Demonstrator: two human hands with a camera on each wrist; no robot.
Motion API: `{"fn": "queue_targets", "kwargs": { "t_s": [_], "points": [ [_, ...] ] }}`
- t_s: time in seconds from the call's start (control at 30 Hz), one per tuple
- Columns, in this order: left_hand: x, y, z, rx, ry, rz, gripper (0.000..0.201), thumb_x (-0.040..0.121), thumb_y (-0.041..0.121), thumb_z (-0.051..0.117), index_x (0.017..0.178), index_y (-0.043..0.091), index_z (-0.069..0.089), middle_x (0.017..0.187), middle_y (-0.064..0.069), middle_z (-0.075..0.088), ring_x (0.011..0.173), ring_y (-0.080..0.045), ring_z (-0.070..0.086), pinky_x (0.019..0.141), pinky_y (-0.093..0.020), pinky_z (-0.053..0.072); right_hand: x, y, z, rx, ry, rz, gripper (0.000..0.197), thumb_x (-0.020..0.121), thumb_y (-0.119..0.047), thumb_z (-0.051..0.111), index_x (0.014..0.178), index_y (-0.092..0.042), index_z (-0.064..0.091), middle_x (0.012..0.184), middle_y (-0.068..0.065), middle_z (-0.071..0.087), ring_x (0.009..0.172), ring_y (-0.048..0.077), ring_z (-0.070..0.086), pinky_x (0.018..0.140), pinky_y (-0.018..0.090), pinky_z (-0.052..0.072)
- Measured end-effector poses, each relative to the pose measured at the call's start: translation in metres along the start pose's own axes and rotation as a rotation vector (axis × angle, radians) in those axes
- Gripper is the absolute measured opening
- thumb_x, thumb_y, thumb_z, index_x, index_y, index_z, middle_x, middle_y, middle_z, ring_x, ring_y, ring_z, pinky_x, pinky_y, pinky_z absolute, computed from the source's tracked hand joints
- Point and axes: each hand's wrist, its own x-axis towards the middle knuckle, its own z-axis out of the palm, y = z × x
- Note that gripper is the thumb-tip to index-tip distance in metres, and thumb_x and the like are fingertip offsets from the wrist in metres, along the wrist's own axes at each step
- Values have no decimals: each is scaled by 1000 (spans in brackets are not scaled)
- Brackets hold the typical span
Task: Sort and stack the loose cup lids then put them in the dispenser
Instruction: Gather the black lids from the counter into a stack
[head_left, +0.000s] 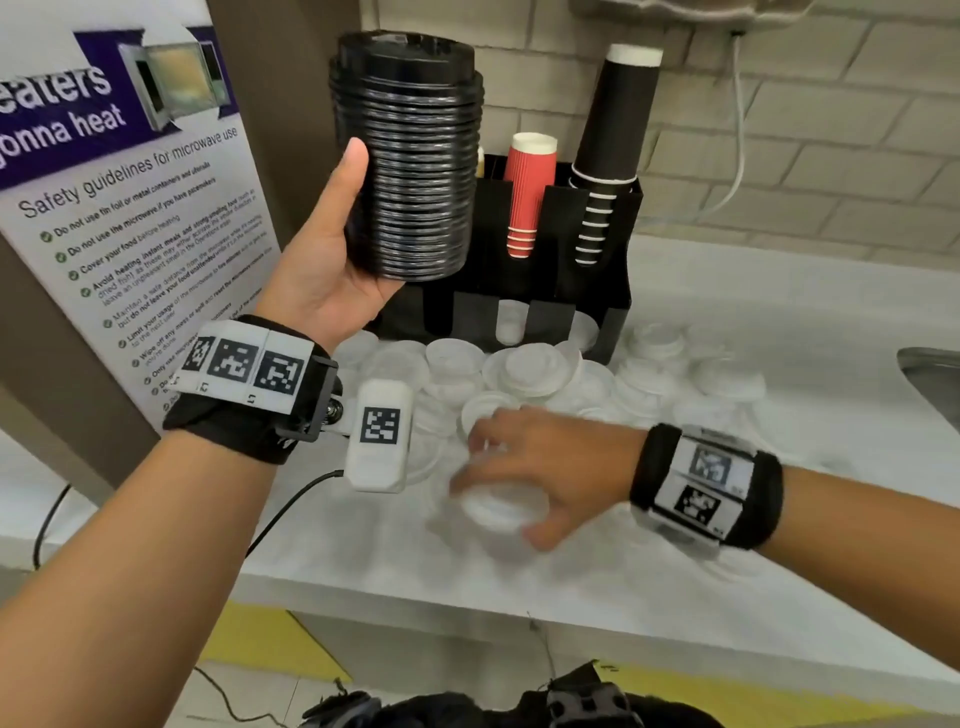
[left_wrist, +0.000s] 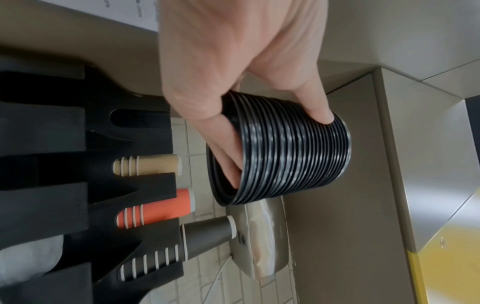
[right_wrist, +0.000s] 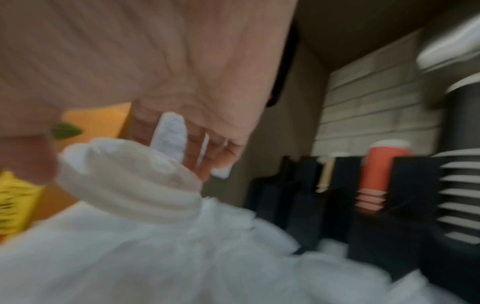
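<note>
My left hand (head_left: 343, 244) holds a tall stack of black lids (head_left: 410, 156) up in front of the black dispenser (head_left: 597, 291), thumb on one side, fingers behind. In the left wrist view the stack of black lids (left_wrist: 291, 148) sits between thumb and fingers. Loose white lids (head_left: 524, 369) lie scattered on the white counter before the dispenser. My right hand (head_left: 519, 478), blurred, is palm down over them and grips a white lid (head_left: 493, 506); the right wrist view shows this white lid (right_wrist: 130, 181) held between thumb and fingers.
The dispenser holds red cups (head_left: 527, 202) and dark cups (head_left: 610, 140). A microwave safety poster (head_left: 130, 208) stands at the left. A metal sink edge (head_left: 935, 379) lies at the far right. The counter's front edge (head_left: 467, 592) runs below my hands.
</note>
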Motion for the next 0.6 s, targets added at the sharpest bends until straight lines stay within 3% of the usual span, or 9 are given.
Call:
{"fn": "queue_targets", "kwargs": {
  "t_s": [0.07,0.13,0.2,0.27,0.37,0.5,0.57,0.6],
  "points": [
    [-3,7,-3,2,-2,17,62,96,43,49,147,10,37,147,-12,48,134,-28,48,104,-43,45,-1,25,-15,-49,35,194,71,70,-46,70,135,-37,42,121,6,44,103,23,45,85,34,37],
    [-8,12,-7,-15,4,39,67,88,42,58,145,10,41,144,-11,51,133,-28,49,101,-42,48,-1,52,-22,-163,-49,395,73,74,-48,66,139,-42,32,122,5,42,108,25,44,84,32,34],
    [-12,17,-12,-18,24,57,68,84,41,62,142,11,44,140,-10,56,131,-28,51,96,-41,50,3,75,-24,-261,-159,588,83,77,-51,66,145,-42,19,129,9,38,117,30,40,92,38,35],
    [-15,21,-17,-10,53,66,70,82,41,64,142,11,44,138,-10,58,129,-27,54,94,-40,52,17,81,-24,-264,-131,690,91,76,-56,67,148,-38,14,140,10,31,128,33,32,102,46,32],
    [-17,26,-22,-19,97,83,67,82,40,64,140,11,46,137,-11,59,127,-27,55,94,-41,52,71,64,-27,-93,20,522,93,70,-64,68,146,-38,20,145,6,29,132,31,28,104,50,29],
    [-20,29,-24,-36,114,82,62,83,39,62,136,10,49,137,-12,58,127,-28,55,94,-42,52,157,10,-23,-90,-217,295,120,54,-72,75,149,-43,8,158,-4,7,144,29,7,109,66,13],
    [-22,31,-25,-31,119,79,60,83,39,61,135,10,50,137,-12,58,128,-28,55,95,-42,51,187,-5,-20,-33,-238,341,122,62,-62,78,152,-30,3,159,-2,1,144,33,3,110,65,6],
    [-23,31,-26,-25,124,77,59,84,40,60,134,10,51,138,-12,58,128,-28,54,95,-43,51,196,-5,-16,48,-182,360,107,76,-48,75,153,-21,6,160,5,2,144,37,3,112,62,6]
  ]
}}
